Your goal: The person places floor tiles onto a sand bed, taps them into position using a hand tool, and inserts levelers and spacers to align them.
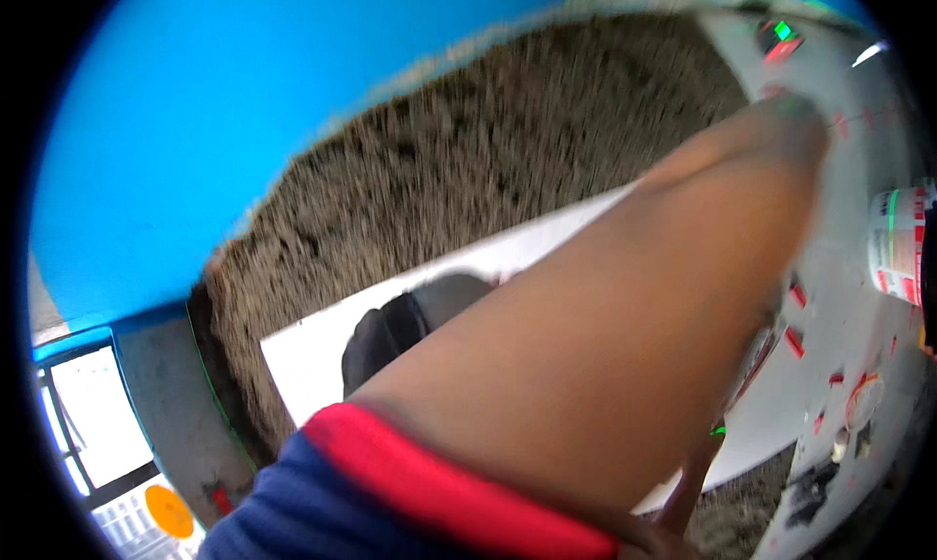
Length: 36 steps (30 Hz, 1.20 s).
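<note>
Arm: a bare forearm [625, 335] crosses the view from the lower edge up to the upper right, with a dark blue sleeve with a red cuff [429, 482] at its near end; which arm it is cannot be told.
Hands: the hand at the far end of the forearm [795, 121] is blurred by motion, so its opening and anything it holds cannot be told; no other hand can be made out.
Nearest thing: a flat white board [322, 350] lies under the forearm, running away toward the hand.
Black object: a dark rounded thing [390, 331] rests on the white board, just beside the forearm; its kind is unclear.
Rough surface: a coarse grey-brown wall or floor [468, 169] spreads beyond the board, left of the hand.
Blue surface: a smooth bright blue area [215, 101] lies beyond the rough surface.
Bucket: a white plastic bucket with coloured label [898, 248] stands right of the hand, below it in view.
Pale floor: a light grey surface with small red scraps [839, 335] lies right of the forearm.
</note>
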Tool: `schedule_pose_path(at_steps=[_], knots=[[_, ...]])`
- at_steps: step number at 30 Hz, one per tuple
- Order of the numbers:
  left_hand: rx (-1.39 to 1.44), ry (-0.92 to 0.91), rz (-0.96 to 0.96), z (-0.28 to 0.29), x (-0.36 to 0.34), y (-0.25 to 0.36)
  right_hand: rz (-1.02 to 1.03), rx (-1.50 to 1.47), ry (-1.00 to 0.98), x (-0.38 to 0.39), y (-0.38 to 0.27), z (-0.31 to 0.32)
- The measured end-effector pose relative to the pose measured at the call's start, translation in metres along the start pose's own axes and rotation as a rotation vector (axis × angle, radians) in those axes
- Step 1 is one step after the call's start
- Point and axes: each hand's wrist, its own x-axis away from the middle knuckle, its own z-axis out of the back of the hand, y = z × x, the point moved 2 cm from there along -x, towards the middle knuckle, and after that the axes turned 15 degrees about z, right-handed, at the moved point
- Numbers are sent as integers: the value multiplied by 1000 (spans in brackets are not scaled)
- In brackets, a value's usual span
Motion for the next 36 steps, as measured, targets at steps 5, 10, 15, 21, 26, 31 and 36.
schedule_pose_path(at_steps=[5,10,15,21,26,31,36], knots=[[-157,-15,900,-46,273,-124,76,203,-8,-131,-99,31],[-133,-412,1196,-43,280,-109,71,549,-371,-428,-299,21],[-169,-465,1224,-34,298,-129,14,685,-788,-501,-373,-83],[-261,-428,1036,-35,292,-126,250,467,-1071,-487,-349,-68],[-217,-433,363,18,129,-88,203,2,-142,-250,-139,-41],[-257,-417,-55,98,-154,33,-213,-61,34,5,-36,-42],[-323,-246,-216,9,-173,18,-289,254,104,34,-49,6]])
